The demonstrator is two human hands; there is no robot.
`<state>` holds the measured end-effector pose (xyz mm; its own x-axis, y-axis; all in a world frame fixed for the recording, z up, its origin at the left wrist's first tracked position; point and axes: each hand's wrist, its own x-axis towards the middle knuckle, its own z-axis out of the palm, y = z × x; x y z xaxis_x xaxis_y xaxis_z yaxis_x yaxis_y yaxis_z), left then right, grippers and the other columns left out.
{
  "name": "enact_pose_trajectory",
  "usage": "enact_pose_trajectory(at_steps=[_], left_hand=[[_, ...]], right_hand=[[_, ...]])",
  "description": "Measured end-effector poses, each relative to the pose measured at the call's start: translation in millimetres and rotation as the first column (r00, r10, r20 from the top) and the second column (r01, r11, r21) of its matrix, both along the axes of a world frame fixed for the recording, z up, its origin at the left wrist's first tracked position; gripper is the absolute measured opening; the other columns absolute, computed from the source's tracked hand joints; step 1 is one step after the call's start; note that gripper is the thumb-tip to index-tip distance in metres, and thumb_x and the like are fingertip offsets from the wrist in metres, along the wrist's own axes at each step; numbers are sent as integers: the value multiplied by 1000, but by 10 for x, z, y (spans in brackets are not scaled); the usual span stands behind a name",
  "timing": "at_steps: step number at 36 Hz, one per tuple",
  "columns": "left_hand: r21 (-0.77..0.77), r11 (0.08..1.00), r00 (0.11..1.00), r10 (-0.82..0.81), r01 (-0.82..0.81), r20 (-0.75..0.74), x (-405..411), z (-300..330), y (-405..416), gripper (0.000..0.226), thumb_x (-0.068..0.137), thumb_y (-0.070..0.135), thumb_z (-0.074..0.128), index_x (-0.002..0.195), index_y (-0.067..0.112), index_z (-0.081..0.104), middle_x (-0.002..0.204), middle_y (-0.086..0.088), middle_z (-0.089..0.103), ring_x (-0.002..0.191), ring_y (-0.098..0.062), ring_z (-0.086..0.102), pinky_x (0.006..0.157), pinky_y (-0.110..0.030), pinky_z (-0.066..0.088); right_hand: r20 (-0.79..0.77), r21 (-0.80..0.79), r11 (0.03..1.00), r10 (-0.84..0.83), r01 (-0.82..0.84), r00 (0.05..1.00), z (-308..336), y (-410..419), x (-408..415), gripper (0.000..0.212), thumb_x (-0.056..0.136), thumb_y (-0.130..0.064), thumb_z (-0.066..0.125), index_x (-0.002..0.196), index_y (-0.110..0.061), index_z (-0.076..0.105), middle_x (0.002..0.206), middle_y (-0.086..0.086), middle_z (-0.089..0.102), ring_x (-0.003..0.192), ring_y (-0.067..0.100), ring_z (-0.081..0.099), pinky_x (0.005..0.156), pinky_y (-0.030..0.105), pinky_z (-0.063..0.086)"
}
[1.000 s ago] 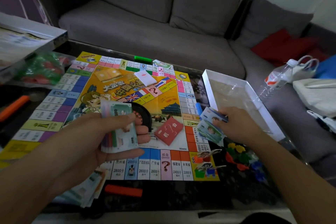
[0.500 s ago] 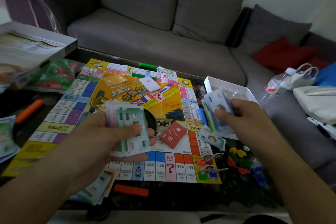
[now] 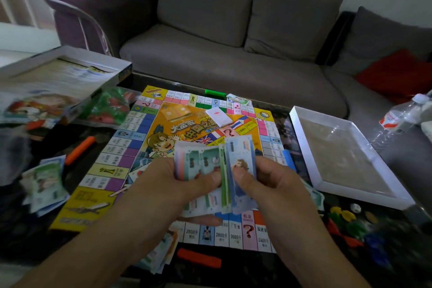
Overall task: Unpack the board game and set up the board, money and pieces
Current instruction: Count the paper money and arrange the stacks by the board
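Note:
The game board (image 3: 131,161) lies unfolded on the dark table. Above its near half, both hands meet around a fanned stack of play money (image 3: 210,161). My left hand (image 3: 173,184) grips the green and pink notes, thumb on top. My right hand (image 3: 268,182) pinches the light blue notes (image 3: 240,159) against that stack. A white card (image 3: 218,117) lies on the board's far part. More notes sit at the left edge (image 3: 44,184), at the board's near edge (image 3: 159,255) and far edge (image 3: 238,99). Coloured plastic pieces (image 3: 346,224) lie at the near right, beside a die (image 3: 355,207).
An empty white box tray (image 3: 301,138) lies right of the board; the box lid (image 3: 58,70) sits far left, a bag of red and green pieces (image 3: 107,107) beside it. Orange bars (image 3: 79,149) (image 3: 198,258), a green bar (image 3: 215,93), a water bottle (image 3: 402,114) and a grey sofa (image 3: 233,70) surround the table.
My right hand carried the blue notes leftward from beside the tray and joined them to the stack in my left hand. The view tilted up and left.

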<state>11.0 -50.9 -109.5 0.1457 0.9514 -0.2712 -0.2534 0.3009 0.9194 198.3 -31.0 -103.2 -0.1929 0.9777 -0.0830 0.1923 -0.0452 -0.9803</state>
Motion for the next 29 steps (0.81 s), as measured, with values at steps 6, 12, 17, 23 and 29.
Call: enact_pose_trajectory(at_steps=[6, 12, 17, 23, 29], left_hand=[[-86, 994, 990, -48, 60, 131, 21, 41, 20, 26, 92, 16, 67, 115, 6, 75, 109, -19, 78, 99, -37, 77, 76, -54, 64], [-139, 987, 980, -52, 80, 194, -9, 65, 31, 29, 96, 8, 60, 123, 1, 68, 113, -23, 76, 101, -44, 75, 78, -59, 62], [-75, 995, 995, -57, 64, 85, 17, 29, 2, 21, 97, 6, 60, 112, 7, 75, 110, -16, 79, 99, -37, 77, 74, -54, 65], [-32, 999, 999, 12, -14, -42, 40, -25, -3, 15, 93, 8, 69, 104, 10, 80, 102, -11, 81, 91, -32, 79, 68, -52, 66], [-16, 998, 994, 53, -55, -99, 32, -58, -8, 16, 86, 14, 76, 101, 15, 82, 100, -9, 81, 89, -29, 79, 68, -52, 66]], right_hand=[[-67, -122, 991, -58, 49, 996, -62, 62, 22, 17, 98, -25, 63, 110, -26, 77, 100, -5, 82, 91, 20, 79, 82, 37, 65], [-27, -110, 993, -48, 45, 998, -63, 58, 67, 18, 104, -22, 60, 103, -30, 76, 97, -9, 81, 89, 13, 79, 82, 36, 63], [51, -25, 997, -66, 67, 997, -97, 21, 67, 17, 103, -32, 61, 111, -36, 75, 98, -10, 80, 89, 14, 78, 84, 42, 64], [70, 37, 995, -99, 97, 993, -113, 0, 65, 13, 101, -35, 63, 104, -41, 74, 93, -13, 78, 86, 12, 76, 82, 43, 64], [60, 63, 987, -152, 148, 987, -140, -20, 50, 14, 101, -34, 64, 98, -38, 77, 92, 0, 78, 85, 27, 77, 76, 51, 65]])
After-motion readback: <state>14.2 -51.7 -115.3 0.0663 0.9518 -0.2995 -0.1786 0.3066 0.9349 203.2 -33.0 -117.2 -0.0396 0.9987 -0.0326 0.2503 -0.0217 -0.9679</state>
